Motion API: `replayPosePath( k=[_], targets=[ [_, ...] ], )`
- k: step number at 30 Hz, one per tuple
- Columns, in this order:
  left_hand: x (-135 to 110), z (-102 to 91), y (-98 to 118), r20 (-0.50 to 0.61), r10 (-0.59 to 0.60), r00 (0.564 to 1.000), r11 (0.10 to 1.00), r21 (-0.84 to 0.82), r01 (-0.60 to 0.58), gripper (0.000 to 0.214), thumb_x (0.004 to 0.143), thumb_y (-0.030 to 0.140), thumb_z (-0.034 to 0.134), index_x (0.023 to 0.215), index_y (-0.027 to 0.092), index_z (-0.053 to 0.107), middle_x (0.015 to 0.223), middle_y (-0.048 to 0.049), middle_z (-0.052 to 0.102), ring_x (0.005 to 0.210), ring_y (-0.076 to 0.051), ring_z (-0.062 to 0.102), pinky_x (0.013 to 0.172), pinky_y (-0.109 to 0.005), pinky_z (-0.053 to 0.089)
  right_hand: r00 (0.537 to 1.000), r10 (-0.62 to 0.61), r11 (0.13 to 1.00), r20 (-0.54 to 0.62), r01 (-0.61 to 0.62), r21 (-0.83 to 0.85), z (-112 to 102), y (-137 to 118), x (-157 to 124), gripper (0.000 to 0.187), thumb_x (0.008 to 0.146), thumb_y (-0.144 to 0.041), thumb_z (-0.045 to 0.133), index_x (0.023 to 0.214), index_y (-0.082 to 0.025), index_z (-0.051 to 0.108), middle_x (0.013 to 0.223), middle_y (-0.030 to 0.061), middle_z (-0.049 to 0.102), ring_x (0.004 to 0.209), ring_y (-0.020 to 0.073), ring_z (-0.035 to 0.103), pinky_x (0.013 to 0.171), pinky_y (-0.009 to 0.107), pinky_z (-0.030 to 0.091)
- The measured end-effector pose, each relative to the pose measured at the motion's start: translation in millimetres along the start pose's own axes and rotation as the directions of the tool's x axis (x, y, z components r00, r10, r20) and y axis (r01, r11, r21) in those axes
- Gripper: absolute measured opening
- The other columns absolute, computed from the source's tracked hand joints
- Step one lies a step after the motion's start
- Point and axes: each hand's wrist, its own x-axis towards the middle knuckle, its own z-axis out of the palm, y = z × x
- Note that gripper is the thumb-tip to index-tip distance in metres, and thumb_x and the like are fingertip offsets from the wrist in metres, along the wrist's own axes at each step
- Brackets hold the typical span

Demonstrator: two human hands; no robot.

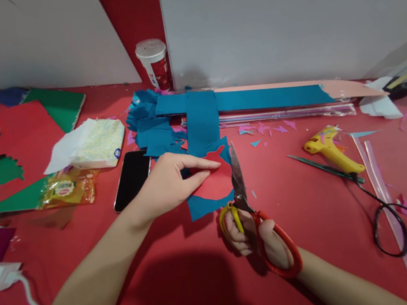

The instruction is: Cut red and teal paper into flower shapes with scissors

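Observation:
My left hand [177, 179] pinches a red paper cutout [215, 183], rounded with a small pointed tip, which lies over a piece of blue paper [203, 207]. Fingers and thumb press the two layers together. In my right hand [257, 238] is a pair of scissors [239, 193] with one red and one yellow handle. Their blades point away from me and meet the right edge of the blue paper, close beside the red cutout. Just left of the papers, a black phone [130, 180] lies partly under my left wrist.
Blue paper strips [264, 97] and scraps lie behind my hands. To the right are a yellow glue gun [334, 152] with a black cord and a dark pointed blade-like tool [319, 166]. A lidded cup [154, 64] stands by the white boards; a tissue pack [98, 144] sits left.

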Motion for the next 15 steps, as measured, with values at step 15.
replayPosePath(
  k=[15],
  targets=[
    [-1, 10.2, 6, -0.068, -0.003, 0.998, 1.0, -0.023, 0.002, 0.02, 0.076, 0.021, 0.058, 0.09, 0.02, 0.072, 0.09, -0.0014, 0.072, 0.084, -0.016, 0.066, 0.08, -0.026, 0.052, 0.997, -0.031, 0.999, -0.07, 0.03, -0.019, 2, 0, 0, 0.065, 0.059, -0.084, 0.038, 0.072, -0.02, 0.038, 0.061, -0.0061, 0.024, 0.047, 0.0062, 0.017, 0.04, 0.021, 0.014]
  ],
)
